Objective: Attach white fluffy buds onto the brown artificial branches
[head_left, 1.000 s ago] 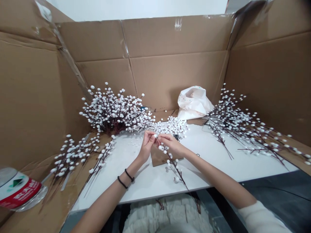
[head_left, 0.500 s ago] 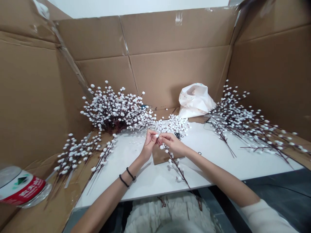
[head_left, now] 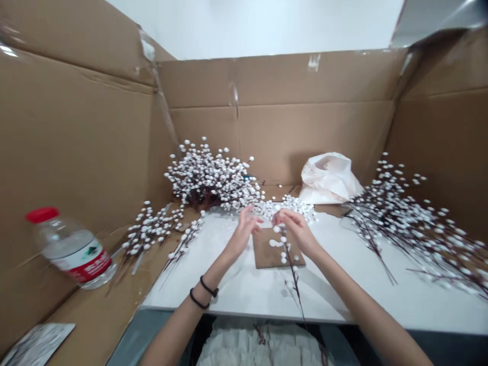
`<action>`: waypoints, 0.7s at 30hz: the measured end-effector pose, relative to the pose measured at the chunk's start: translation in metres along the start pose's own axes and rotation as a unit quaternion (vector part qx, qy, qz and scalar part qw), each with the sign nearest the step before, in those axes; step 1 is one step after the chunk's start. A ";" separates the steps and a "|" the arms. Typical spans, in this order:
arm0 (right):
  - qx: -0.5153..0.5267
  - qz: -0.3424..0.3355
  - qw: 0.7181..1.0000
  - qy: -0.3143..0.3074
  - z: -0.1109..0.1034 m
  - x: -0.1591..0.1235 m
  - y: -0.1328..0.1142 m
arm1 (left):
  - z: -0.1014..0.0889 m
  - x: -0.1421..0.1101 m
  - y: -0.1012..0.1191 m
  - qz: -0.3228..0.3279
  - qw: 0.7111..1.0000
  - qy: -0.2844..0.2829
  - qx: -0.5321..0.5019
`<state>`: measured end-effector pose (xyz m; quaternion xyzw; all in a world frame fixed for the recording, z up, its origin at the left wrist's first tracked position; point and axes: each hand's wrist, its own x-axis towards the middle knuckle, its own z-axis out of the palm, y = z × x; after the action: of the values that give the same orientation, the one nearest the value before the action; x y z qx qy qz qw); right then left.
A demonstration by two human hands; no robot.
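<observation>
Cardboard walls (head_left: 278, 142) rise around me on three sides, and a white board (head_left: 343, 300) lies across the cardboard floor in front of me. Pussy willow stems with white buds fill the space: a dense bunch (head_left: 208, 175) at the back left, a long spray (head_left: 404, 229) on the right and a smaller spray (head_left: 152, 234) on the left. A crumpled white plastic bag (head_left: 330, 180) sits against the back wall. On the left lies a water bottle (head_left: 72, 249) with a red cap; its white label has a red band and a green mark, but the writing is too small for me to read. A heap of loose white buds (head_left: 290, 206) lies at the far edge of the board, near a small brown card (head_left: 267, 251). My right hand (head_left: 297, 231) is pinching a budded stem (head_left: 292, 269) between closed fingers, and the stem hangs down over the card. My left hand (head_left: 242, 234) is open, its fingers spread just beside the stem and not touching it.
</observation>
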<state>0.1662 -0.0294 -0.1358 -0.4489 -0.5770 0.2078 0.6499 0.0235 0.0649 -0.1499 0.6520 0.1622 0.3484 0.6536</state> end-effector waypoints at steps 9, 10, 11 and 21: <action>0.118 -0.099 0.975 0.160 0.034 0.029 -0.071 | 0.016 -0.114 0.026 -0.129 0.965 -0.225 0.045; 0.126 -0.096 0.975 0.155 0.041 0.033 -0.075 | 0.016 -0.118 0.027 -0.125 0.971 -0.201 0.038; 0.133 -0.090 0.975 0.152 0.048 0.037 -0.077 | 0.015 -0.121 0.028 -0.122 0.976 -0.178 0.032; 0.399 0.189 0.891 0.103 0.104 -0.028 -0.087 | -0.091 -0.136 0.072 0.022 0.914 0.276 0.295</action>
<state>0.0401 -0.0600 -0.0865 -0.2711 -0.2800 0.4920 0.7785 -0.1508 0.0346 -0.1221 0.6961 0.4175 0.4651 0.3532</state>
